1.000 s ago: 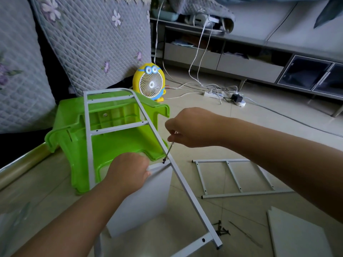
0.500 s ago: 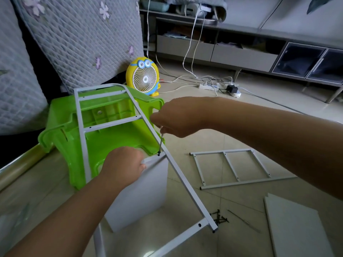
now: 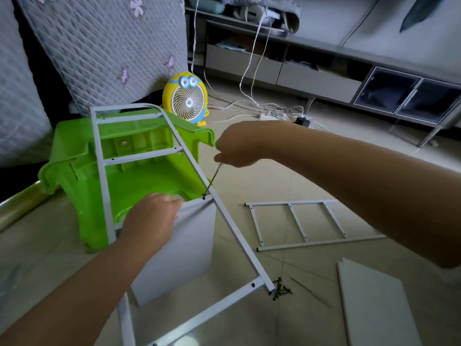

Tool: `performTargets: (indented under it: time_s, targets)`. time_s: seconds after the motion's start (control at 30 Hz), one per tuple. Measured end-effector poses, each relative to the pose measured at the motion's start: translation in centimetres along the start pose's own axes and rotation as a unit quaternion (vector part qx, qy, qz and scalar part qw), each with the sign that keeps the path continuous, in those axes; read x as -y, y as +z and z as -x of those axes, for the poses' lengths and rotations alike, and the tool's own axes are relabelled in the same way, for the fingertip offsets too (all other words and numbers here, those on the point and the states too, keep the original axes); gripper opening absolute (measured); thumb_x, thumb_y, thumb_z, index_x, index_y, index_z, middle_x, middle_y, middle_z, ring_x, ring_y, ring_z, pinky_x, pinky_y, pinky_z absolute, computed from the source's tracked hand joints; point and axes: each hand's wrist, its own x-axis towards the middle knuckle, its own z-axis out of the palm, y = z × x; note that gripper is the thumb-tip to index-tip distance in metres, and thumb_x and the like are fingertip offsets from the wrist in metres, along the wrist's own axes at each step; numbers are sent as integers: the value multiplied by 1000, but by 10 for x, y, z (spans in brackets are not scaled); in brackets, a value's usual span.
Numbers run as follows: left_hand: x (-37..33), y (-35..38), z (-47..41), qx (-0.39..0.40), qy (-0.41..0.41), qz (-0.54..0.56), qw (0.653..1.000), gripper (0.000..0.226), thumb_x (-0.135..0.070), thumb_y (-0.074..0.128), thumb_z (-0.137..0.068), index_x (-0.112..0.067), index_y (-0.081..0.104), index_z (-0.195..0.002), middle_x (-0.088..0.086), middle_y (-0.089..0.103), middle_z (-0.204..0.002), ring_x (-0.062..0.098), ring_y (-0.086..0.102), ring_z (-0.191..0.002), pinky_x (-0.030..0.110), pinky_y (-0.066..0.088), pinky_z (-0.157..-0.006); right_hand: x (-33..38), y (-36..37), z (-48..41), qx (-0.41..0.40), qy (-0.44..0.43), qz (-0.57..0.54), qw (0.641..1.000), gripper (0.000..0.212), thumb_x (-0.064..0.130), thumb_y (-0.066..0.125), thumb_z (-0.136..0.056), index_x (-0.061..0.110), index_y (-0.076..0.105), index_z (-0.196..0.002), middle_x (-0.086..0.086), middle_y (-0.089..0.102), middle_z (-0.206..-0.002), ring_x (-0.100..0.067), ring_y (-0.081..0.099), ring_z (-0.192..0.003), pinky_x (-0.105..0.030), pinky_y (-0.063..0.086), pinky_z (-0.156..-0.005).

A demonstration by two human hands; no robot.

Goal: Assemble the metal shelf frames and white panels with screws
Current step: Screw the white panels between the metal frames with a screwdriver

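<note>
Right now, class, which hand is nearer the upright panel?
Left. The left hand grips the top edge of the panel; the right hand is above its corner, holding the screwdriver.

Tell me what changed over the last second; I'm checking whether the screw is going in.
Almost nothing: only the view shifted. The right grip still holds the screwdriver on the screw in the frame; whether it turned is unclear. The left grip still holds the panel by its top edge.
</note>
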Motion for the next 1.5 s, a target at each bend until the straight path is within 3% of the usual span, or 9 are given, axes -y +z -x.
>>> performTargets:
  time_s: [0.13, 0.27, 0.37, 0.67, 0.8, 0.93, 1.13, 1.33, 1.5]
  targets:
    - [12, 0, 4, 12, 14, -3, 1000, 35, 6, 87, -35, -9, 68, -60, 8, 51, -45, 30, 52, -39, 28, 39, -30, 3, 1, 10, -24, -18, -72, 997, 29, 22, 38, -98, 2, 42, -119, -17, 54, -115, -28, 47, -92, -27, 28, -68]
    - [8, -1, 3, 43, -51, -1, 998, 24, -15, 55, -88, -21, 66, -109, 8, 63, -93, 30, 59, -91, 31, 46, -67, 10, -10, 6, -67, -69, -15, 995, 25, 20, 42, -97, 3, 46, -115, -15, 56, -114, -28, 52, -97, -27, 29, -67]
    - [8, -6, 0, 73, -60, 7, 995, 31, -25, 43, -95, -29, 59, -121, 4, 60, -110, 24, 54, -106, 28, 44, -79, 13, -16, 2, -79, -82, 23, 993, 29, 25, 40, -98, 3, 49, -114, -15, 57, -112, -30, 54, -100, -26, 29, -66]
    - [10, 0, 0, 95, -69, 6, 993, 28, -24, 46, -93, -27, 61, -116, 3, 60, -108, 24, 55, -104, 28, 44, -78, 23, -20, -13, -32, 20, 56, 998, 35, 23, 29, -101, 3, 54, -117, -13, 57, -118, -29, 54, -107, -30, 35, -70]
    - [11, -1, -1, 95, -67, 18, 993, 30, -26, 45, -93, -30, 59, -120, 2, 60, -115, 22, 54, -110, 27, 44, -83, 18, -12, -9, -25, 2, -54, 998, 33, 21, 40, -96, 1, 40, -122, -18, 53, -120, -31, 52, -106, -26, 31, -68]
    - [12, -3, -4, 108, -75, 21, 991, 28, -23, 47, -92, -25, 61, -116, 2, 62, -117, 22, 55, -111, 29, 46, -87, 9, -9, -4, -52, -45, -84, 994, 23, 17, 46, -94, 4, 49, -113, -15, 57, -113, -28, 52, -103, -26, 30, -67]
    - [9, -9, -6, 124, -78, -6, 989, 18, -25, 49, -91, -21, 62, -104, 3, 63, -107, 23, 55, -103, 27, 42, -76, 13, -7, 2, -103, -58, -63, 991, 29, 28, 43, -96, 4, 55, -110, -16, 61, -106, -31, 56, -99, -29, 36, -72]
    - [3, -15, -10, 148, -77, -69, 984, 14, -19, 48, -90, -16, 61, -96, 5, 61, -101, 26, 58, -97, 26, 38, -67, 13, -7, 0, -62, 42, -17, 997, 45, 34, 28, -100, -1, 56, -106, -19, 58, -112, -33, 53, -108, -35, 42, -82]
    - [-3, -15, -11, 163, -67, -109, 978, 16, -18, 47, -91, -17, 61, -100, 3, 60, -104, 24, 59, -99, 26, 36, -67, 21, -3, -3, -71, 37, -39, 996, 36, 32, 33, -99, 6, 48, -117, -15, 54, -118, -31, 52, -108, -30, 32, -73]
